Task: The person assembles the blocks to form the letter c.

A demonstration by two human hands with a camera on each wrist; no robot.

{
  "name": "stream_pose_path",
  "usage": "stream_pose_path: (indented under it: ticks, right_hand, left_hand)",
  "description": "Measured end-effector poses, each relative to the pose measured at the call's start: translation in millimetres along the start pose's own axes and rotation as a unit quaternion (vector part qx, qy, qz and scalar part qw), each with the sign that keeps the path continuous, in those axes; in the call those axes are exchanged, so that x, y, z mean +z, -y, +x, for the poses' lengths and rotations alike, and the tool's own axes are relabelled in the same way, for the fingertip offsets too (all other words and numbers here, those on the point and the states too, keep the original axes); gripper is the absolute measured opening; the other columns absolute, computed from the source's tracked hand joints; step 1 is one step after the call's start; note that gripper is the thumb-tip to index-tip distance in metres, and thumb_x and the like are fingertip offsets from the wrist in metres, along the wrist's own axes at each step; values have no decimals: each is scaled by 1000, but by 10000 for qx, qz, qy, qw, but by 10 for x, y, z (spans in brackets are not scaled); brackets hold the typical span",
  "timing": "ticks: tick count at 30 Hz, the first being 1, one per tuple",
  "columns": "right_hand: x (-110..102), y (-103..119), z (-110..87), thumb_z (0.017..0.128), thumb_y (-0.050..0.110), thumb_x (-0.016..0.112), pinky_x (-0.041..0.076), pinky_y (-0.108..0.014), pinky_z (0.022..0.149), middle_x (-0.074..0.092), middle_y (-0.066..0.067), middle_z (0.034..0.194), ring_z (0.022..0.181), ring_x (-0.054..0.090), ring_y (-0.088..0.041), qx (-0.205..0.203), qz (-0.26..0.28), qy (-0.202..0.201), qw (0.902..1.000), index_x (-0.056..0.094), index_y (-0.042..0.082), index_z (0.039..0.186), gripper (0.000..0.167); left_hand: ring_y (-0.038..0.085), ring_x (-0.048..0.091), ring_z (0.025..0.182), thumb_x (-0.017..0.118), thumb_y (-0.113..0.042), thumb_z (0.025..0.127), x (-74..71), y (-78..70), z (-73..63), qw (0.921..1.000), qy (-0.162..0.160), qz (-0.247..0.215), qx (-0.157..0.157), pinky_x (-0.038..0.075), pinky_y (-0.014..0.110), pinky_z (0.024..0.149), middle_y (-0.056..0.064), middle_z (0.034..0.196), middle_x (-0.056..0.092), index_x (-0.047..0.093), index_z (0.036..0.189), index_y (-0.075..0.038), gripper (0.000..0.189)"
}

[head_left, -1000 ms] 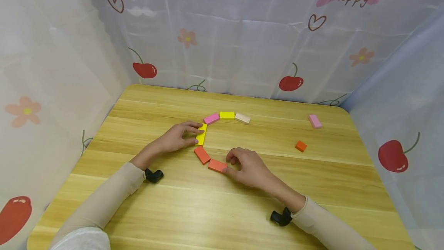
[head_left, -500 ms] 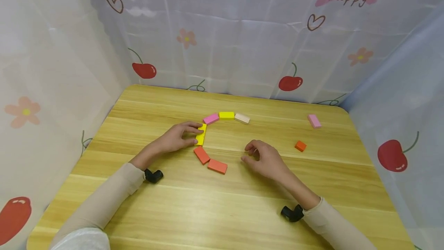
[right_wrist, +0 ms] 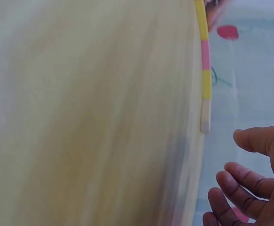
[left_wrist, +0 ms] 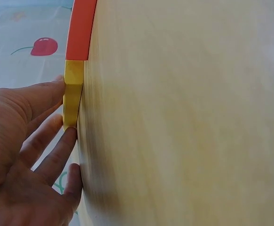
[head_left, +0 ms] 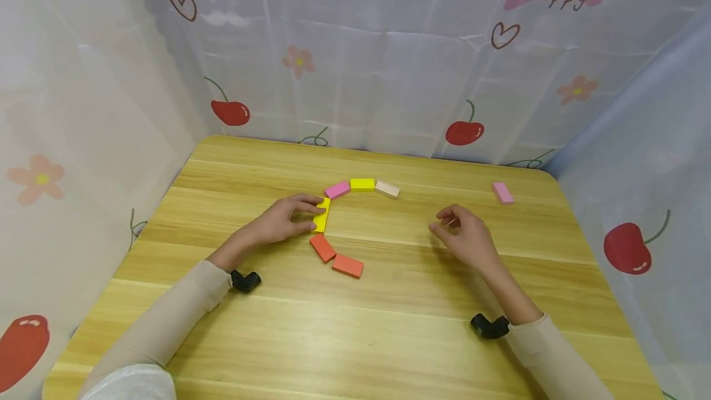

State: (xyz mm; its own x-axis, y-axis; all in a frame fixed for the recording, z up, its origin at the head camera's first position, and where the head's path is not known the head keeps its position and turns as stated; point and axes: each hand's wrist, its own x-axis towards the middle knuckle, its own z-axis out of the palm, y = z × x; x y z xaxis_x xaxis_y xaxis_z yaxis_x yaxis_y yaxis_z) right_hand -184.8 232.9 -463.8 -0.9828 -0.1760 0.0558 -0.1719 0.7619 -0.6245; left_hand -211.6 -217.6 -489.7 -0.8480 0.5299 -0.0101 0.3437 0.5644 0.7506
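My left hand [head_left: 282, 221] lies beside a flat yellow block [head_left: 324, 216] on the table and pinches it between thumb and fingertips. In the left wrist view, the thumb and fingers touch this yellow block [left_wrist: 73, 101], which abuts a red-orange block [left_wrist: 81, 30]. My right hand [head_left: 468, 238] is over the right part of the table, fingers loosely bent. The right wrist view has nothing between its thumb and fingers [right_wrist: 240, 193]. A small orange block seen earlier near there is hidden from the head view.
Blocks form a curve: natural wood [head_left: 387, 189], yellow [head_left: 362, 185], pink [head_left: 337, 190], the held yellow one, then two red-orange blocks [head_left: 323, 248]. A light pink block [head_left: 502, 193] lies at the back right of the wooden table [head_left: 311, 338]. Printed curtains [head_left: 383, 79] surround the back and sides.
My right hand has let go of the nearest red-orange block and moved right and farther back, covering the small orange block. My left hand has stayed on the yellow block.
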Motion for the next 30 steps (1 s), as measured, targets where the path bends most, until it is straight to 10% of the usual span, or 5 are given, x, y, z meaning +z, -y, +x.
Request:
stream_pose_path:
  ticks: [8, 17, 30]
  right_hand:
    - [-214, -254, 99, 104, 47, 70, 54, -52, 101, 71, -18, 121, 115, 67, -38, 367, 148, -270, 9989, 67, 5, 129, 49]
    - [-425, -533, 153, 104, 46, 70, 48, -20, 82, 70, -17, 122, 108, 67, -30, 843, 227, -669, 9939, 67, 4, 129, 49]
    - [-632, -947, 215, 103, 47, 70, 47, -14, 75, 64, -1, 117, 87, 54, 7, 1589, 499, -1183, 9789, 64, 4, 134, 54]
  left_hand:
    - [33, 43, 159, 75, -22, 103, 2, 6, -3, 10000, -15, -37, -9, 36, 57, 131, 4, 165, 53, 71, 144, -13, 42]
    - [34, 43, 158, 75, -21, 103, 1, 16, 7, 10000, -28, 5, -8, 37, 57, 131, 4, 165, 54, 71, 144, -14, 42]
    - [33, 44, 158, 75, -22, 103, 13, 3, -2, 10000, -40, -35, -65, 36, 56, 132, 3, 164, 54, 72, 143, -14, 41]
